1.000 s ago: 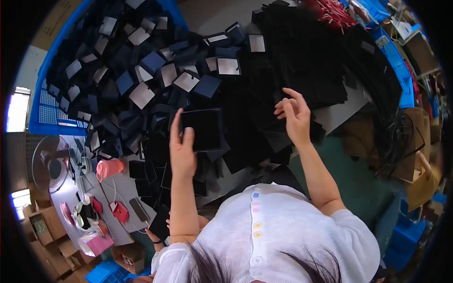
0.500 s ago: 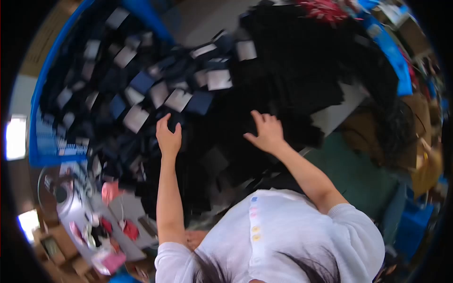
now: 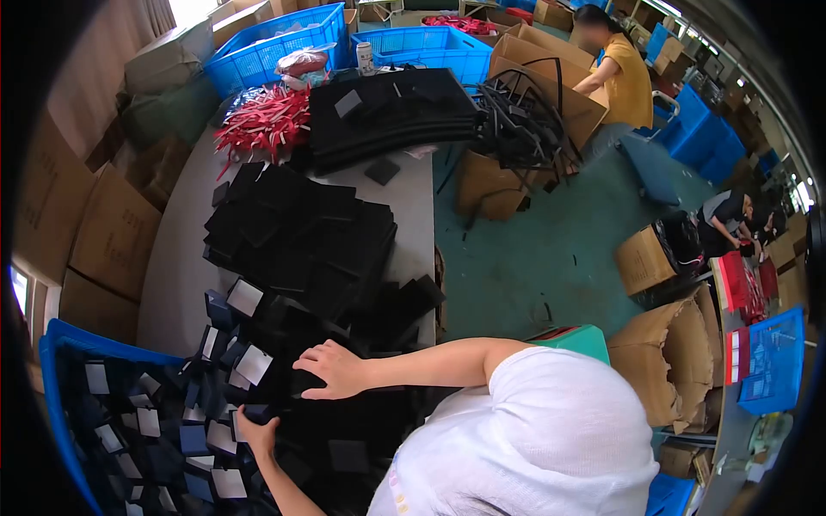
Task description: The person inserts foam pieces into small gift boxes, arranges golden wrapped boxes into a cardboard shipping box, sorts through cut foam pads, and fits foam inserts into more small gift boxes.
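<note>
Tangled red ribbons [image 3: 267,120] and a thick black stack [image 3: 391,112] crowd the desk's [image 3: 181,258] far end; a plastic blue crate [image 3: 64,344] walls my near left; my left grip [image 3: 260,434] curls at a square-cornered navy box [image 3: 251,411], hold unclear; my right grip [image 3: 334,370], fingers spread, covers flat matte black pieces [image 3: 284,328]

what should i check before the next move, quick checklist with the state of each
1. Left hand at the small boxes: ok.
2. Left hand has a secure grip: cannot tell, contact is partly hidden.
3. Right hand opened: ok, spread among the black pieces.
4. Black pieces squared up: not ok, their pile is askew.
5. All boxes inside the blue crate: not ok, some lie outside it.
6. Person in yellow clear of both hands: ok, well away.
</note>
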A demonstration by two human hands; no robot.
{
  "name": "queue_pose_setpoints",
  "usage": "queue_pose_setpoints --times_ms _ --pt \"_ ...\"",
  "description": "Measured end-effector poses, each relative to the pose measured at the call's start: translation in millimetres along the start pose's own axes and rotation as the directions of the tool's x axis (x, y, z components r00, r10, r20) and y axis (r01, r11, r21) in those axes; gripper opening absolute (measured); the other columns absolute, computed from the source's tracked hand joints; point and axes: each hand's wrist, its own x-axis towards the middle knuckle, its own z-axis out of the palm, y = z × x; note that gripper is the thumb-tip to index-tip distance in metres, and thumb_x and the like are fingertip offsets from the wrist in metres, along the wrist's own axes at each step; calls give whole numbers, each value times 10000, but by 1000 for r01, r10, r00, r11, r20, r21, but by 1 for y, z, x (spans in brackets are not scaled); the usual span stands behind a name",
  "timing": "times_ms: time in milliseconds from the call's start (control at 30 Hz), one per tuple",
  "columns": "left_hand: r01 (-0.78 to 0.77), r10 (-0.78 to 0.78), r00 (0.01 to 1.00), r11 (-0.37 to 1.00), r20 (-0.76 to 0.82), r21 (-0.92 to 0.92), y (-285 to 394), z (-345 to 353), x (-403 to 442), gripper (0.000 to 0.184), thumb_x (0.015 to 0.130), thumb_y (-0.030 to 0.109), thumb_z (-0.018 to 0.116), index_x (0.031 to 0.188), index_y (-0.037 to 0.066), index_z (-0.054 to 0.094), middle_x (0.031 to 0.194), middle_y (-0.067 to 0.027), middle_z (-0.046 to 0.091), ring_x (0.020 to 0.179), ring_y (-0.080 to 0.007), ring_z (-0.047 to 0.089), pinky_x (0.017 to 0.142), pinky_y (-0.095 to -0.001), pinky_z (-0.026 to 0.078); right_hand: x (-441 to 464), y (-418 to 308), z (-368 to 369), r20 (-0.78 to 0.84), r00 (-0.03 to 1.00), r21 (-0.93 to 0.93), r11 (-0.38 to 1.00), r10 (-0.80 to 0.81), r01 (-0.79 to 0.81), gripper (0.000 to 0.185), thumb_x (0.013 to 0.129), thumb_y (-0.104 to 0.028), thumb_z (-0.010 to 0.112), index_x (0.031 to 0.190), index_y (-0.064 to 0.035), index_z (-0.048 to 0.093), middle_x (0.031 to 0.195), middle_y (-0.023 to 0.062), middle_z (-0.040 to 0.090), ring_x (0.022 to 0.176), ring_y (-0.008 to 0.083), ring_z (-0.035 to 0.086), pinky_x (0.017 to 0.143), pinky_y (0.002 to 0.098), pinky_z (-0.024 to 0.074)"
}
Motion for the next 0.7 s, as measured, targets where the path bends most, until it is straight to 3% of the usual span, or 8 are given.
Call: queue_pose_setpoints --times_ms 67,167,233,333,400,500,633,700 --pt "94 -101 992 990 -68 -105 18 -22 -19 957 514 72 777 1380 24 371 1349 -207 437 1230 -362 446 1067 -404 344 3 -4 -7 1 1000 53 999 9 -9 563 835 -447 659 1187 -14 578 1125 150 616 1016 296 599 889 381 416" --pt "-101 69 962 989 -264 -109 44 -43 -49 1029 524 42 762 1450 76 314 1416 -176 372 1268 -337 411 1083 -378 329 5 -8 -19 -38 999 156 988 18 -12 548 838 -429 662 1200 -28 570 1139 142 612 1055 298 588 918 383 409" --pt "39 -194 968 748 -162 -663 96 -55 -74 1073 544 37 771 1487 137 268 1431 -134 351 1284 -302 391 1079 -367 333 6 -11 -28 -132 990 280 956 -50 86 529 835 -396 677 1217 -48 562 1195 128 586 1145 290 543 963 398 394" --pt "-24 35 999 461 -8 -887 129 -39 -94 1102 561 59 805 1498 169 235 1430 -104 338 1275 -282 400 1074 -368 333 11 -23 -44 -194 931 330 873 -311 360 521 819 -362 701 1224 -65 563 1257 116 548 1231 291 480 1015 423 367" --pt "55 97 990 373 98 -926 176 -31 -111 1129 593 26 793 1520 192 169 1401 -104 349 1202 -297 480 847 -418 559 12 -29 -47 -158 863 315 804 -480 505 517 771 -309 740 1204 -82 572 1276 120 523 1274 333 429 1061 474 330" --pt "-17 341 937 264 77 -964 208 -21 -115 1060 684 127 816 1519 203 167 1422 -104 344 1205 -300 516 757 -407 613 6 -34 -58 -79 806 262 768 -587 584 468 732 -280 767 1135 -100 611 1292 136 498 1290 361 398 1082 510 307" --pt "217 14 975 191 223 -957 233 -22 -118 697 924 332 583 1510 189 232 1445 -101 367 1258 -288 483 889 -378 550 1 -33 -75 -67 789 301 741 -611 600 456 726 -267 768 1125 -102 622 1292 144 494 1309 358 383 1104 533 275" --pt "109 181 973 192 144 -975 226 -12 -117 734 911 379 598 1504 187 210 1424 -132 374 1292 -313 435 1005 -415 441 -1 -35 -82 -4 715 242 693 -699 679 455 731 -263 762 1131 -95 624 1287 149 495 1318 363 377 1120 557 241"
